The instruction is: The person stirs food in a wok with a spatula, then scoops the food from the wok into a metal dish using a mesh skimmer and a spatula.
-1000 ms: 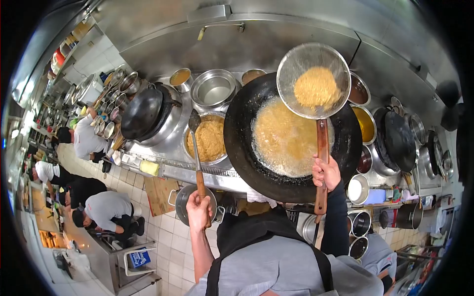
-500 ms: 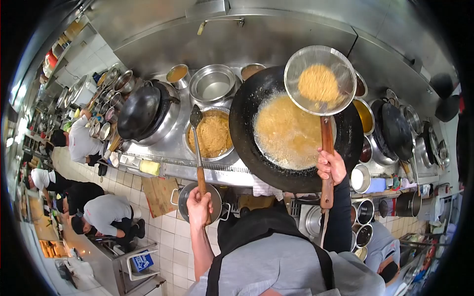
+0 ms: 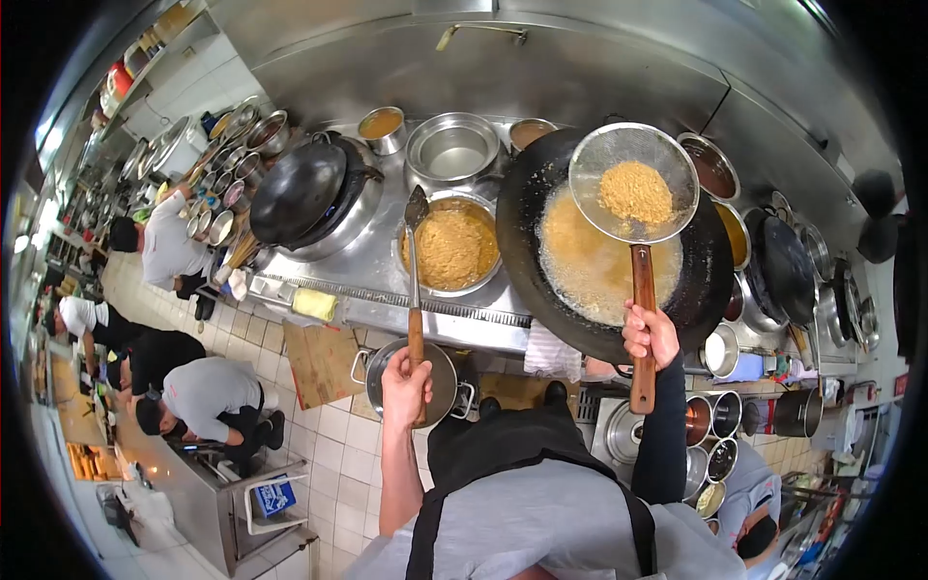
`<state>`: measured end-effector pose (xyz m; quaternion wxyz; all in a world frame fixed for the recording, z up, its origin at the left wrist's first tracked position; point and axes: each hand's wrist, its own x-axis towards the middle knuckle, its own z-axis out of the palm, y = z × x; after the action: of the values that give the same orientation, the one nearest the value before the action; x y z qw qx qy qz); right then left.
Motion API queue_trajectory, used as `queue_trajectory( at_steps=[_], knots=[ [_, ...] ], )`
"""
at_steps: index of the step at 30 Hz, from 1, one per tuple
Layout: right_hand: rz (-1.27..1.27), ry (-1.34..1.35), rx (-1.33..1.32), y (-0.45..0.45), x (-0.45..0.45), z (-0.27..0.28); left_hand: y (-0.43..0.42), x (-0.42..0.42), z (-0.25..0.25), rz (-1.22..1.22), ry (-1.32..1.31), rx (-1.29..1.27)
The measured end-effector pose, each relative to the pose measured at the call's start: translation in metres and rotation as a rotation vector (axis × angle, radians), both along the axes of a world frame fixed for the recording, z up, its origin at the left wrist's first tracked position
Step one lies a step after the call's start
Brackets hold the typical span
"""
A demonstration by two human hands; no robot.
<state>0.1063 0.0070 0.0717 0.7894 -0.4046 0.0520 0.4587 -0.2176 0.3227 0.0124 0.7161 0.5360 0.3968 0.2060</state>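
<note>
My right hand (image 3: 651, 335) is wrapped round the wooden handle of a fine-mesh strainer (image 3: 587, 193). Golden crumbs (image 3: 636, 191) lie in a heap in its mesh. The strainer is over a large black wok (image 3: 520, 208) holding foamy, bubbling yellowish liquid (image 3: 590, 275). My left hand (image 3: 407, 389) grips the wooden handle of a long metal wok ladle (image 3: 414, 271), its dark head pointing away from me. The ladle head overlaps the left rim of a metal bowl (image 3: 410, 277) heaped with golden crumbs (image 3: 447, 244); whether it touches cannot be told.
Behind the crumb bowl stand a metal pot (image 3: 454, 147) and a container of orange liquid (image 3: 383, 126). A second black wok (image 3: 298, 193) sits to the left. Below my left hand is a two-handled pot (image 3: 443, 382). Several co-workers (image 3: 211, 391) are at the left, another person (image 3: 759, 507) at lower right.
The view has shifted, so the stove appears further right. Relative to the wok, the strainer sits further left and nearer me. The crumbs in it look less blurred. Both hands keep their grips.
</note>
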Motion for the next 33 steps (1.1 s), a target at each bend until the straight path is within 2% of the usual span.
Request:
queue_trajectory(
  at_steps=[8,13,16,20,21,22,25,28,31,33],
  knots=[
    [0.211,-0.019,0.065,0.074,-0.061,0.047,0.017,-0.012,0.011,0.018,-0.036,0.007],
    [0.209,-0.184,-0.211,0.144,-0.094,0.032,0.023,-0.010,0.019,0.010,-0.063,0.020],
    [0.152,-0.462,-0.475,0.186,-0.117,-0.007,0.025,-0.008,0.022,-0.019,-0.046,0.029],
    [0.173,-1.090,-0.824,0.228,-0.133,-0.076,0.027,0.003,0.018,-0.029,-0.023,-0.006],
    [0.150,-1.255,-0.937,0.238,-0.141,-0.072,0.029,0.005,0.013,-0.045,-0.038,-0.012],
    [0.270,-1.145,-1.022,0.240,-0.141,-0.059,0.030,0.005,0.010,-0.052,-0.031,-0.012],
    [0.352,-1.186,-1.077,0.243,-0.129,-0.059,0.031,0.006,0.006,-0.077,-0.013,-0.019],
    [0.188,-1.267,-0.991,0.235,-0.130,-0.054,0.030,0.004,0.007,-0.052,-0.014,-0.020],
    [0.167,-1.280,-0.960,0.230,-0.135,-0.038,0.029,0.003,0.010,-0.024,-0.008,-0.021],
    [0.252,-1.256,-0.968,0.231,-0.136,-0.042,0.026,0.004,0.016,-0.008,-0.022,-0.020]
  ],
)
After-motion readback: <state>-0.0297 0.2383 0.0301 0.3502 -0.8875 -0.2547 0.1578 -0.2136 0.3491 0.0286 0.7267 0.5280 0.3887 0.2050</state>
